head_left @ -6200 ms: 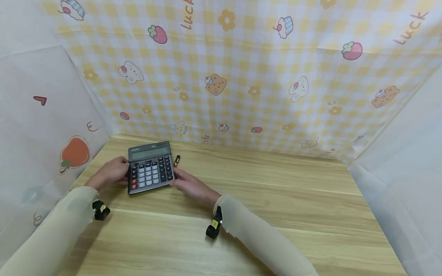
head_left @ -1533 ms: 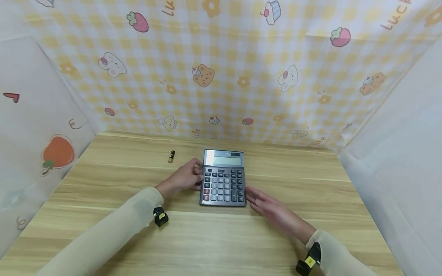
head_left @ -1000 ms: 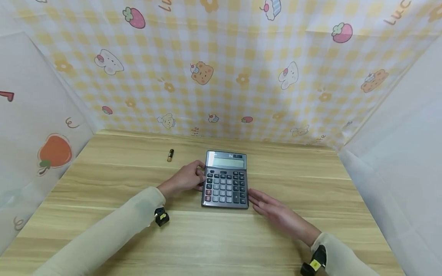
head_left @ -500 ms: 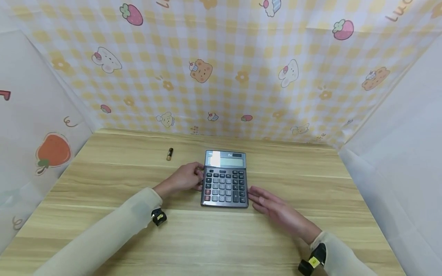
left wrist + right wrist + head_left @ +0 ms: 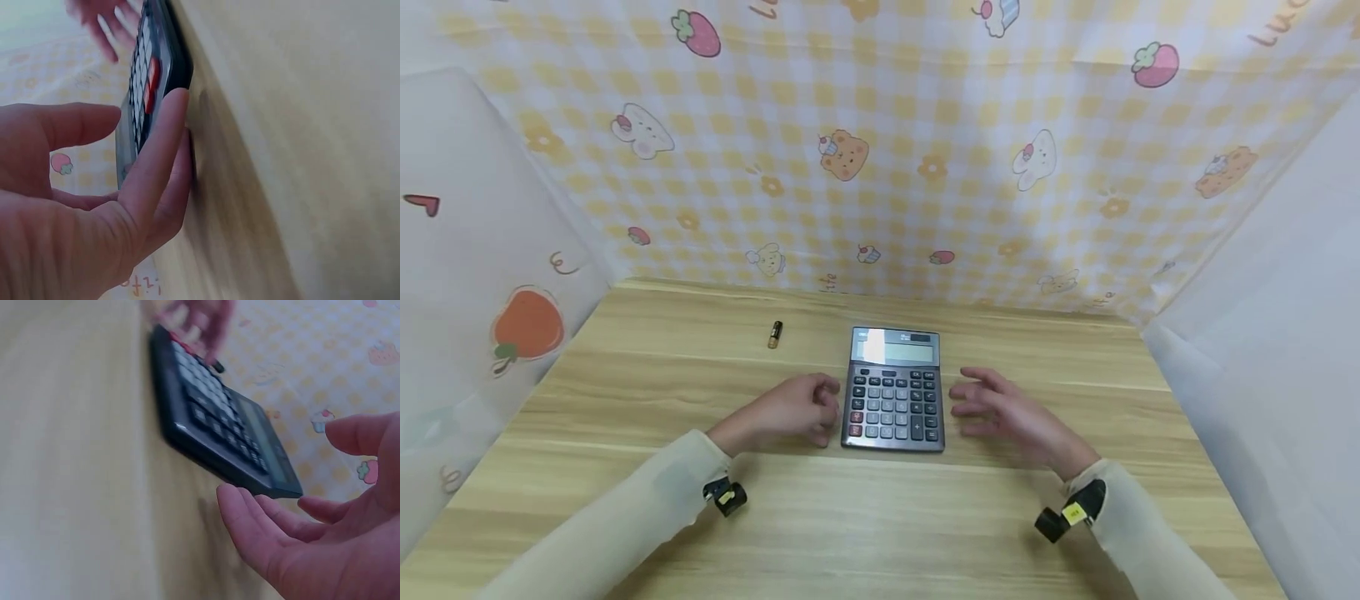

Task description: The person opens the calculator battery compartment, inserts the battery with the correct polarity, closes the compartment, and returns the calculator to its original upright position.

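Observation:
A dark grey desk calculator (image 5: 893,429) lies face up on the wooden table (image 5: 880,525), its display toward the back wall. Just off its left edge is my left hand (image 5: 793,410), fingers loosely bent and holding nothing. In the left wrist view, the fingertips of that hand (image 5: 106,200) overlap the calculator's dark edge (image 5: 181,62). My right hand (image 5: 1018,417) hovers to the right of the calculator, with relaxed, spread fingers and a narrow gap to the side. The right wrist view shows its fingers (image 5: 250,531) close by the calculator's edge (image 5: 212,464), gripping nothing.
A small black and copper battery (image 5: 775,334) lies on the table to the left, behind my left hand. A yellow checked cloth (image 5: 925,208) hangs along the back, with white sheets (image 5: 460,250) at both sides.
The calculator has come from the left, beside the battery, to the middle and turned straighter. In the last half second both hands have drawn away from its sides, the right also moving farther back.

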Demonstrator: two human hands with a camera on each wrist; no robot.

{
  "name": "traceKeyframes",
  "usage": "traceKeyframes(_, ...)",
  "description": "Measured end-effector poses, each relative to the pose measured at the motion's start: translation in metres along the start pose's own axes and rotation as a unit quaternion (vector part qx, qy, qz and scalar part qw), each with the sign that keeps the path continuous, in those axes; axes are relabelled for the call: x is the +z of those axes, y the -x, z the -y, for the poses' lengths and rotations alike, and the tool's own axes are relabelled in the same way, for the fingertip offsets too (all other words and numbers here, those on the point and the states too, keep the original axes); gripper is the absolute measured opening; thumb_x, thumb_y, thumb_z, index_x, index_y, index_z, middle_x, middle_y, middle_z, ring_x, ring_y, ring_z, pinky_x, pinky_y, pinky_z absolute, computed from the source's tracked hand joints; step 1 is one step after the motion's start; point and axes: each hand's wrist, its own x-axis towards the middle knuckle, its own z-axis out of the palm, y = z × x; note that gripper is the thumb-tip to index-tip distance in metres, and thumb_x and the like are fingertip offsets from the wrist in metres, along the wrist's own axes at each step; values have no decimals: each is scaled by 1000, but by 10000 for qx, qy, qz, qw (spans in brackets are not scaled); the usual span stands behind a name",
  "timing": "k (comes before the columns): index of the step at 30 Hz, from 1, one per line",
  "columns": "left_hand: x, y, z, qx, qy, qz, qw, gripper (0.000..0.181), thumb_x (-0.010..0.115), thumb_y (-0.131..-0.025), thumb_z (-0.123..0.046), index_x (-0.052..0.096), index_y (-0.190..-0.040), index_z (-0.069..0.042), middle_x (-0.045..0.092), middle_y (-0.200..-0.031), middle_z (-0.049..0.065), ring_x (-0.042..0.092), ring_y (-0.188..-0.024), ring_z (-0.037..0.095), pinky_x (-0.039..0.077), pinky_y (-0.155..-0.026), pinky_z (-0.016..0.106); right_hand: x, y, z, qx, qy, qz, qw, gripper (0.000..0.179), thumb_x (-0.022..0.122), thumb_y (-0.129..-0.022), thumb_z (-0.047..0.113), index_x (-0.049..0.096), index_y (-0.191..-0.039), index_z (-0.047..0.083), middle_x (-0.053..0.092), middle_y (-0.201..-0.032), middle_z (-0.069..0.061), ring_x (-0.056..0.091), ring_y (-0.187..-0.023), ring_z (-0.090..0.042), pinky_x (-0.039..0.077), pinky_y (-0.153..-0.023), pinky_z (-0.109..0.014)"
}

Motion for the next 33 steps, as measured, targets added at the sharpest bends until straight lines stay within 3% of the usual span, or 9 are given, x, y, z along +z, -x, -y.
traceKeyframes(5,8,12,2,-29,2,80,10000,64,73,-100,-1,44,-154,17,63,-115,17,72,-87,28,66,-76,38,-8,-24,12,0,124,-531,9985,61,43,-118,19,22,-170,-3,44,-164,-33,54,-144,-48,55,-109,-49)
traceKeyframes(13,21,11,9,63,-411,-219,9989,64,84,-93,-5,53,-146,16,65,-109,13,72,-77,24,66,-68,36,-9,-71,25,194,613,-1143,9914,59,54,-115,27,40,-165,-2,54,-158,-25,61,-134,-39,50,-113,-49)
traceKeyframes(23,30,3,3,-95,-875,-532,9947,65,95,-81,-2,60,-134,8,63,-110,11,69,-78,22,64,-65,32,-5,-100,31,328,814,-1242,9884,53,46,-119,25,45,-161,-7,55,-152,-26,62,-123,-33,54,-107,-44)
traceKeyframes(33,32,-1,1,-106,-1574,-750,9846,58,100,-75,-5,63,-120,4,63,-101,9,68,-74,20,60,-65,31,-3,-112,32,258,814,-1110,9901,44,40,-120,15,55,-150,-13,66,-128,-18,62,-106,-22,56,-94,-34)
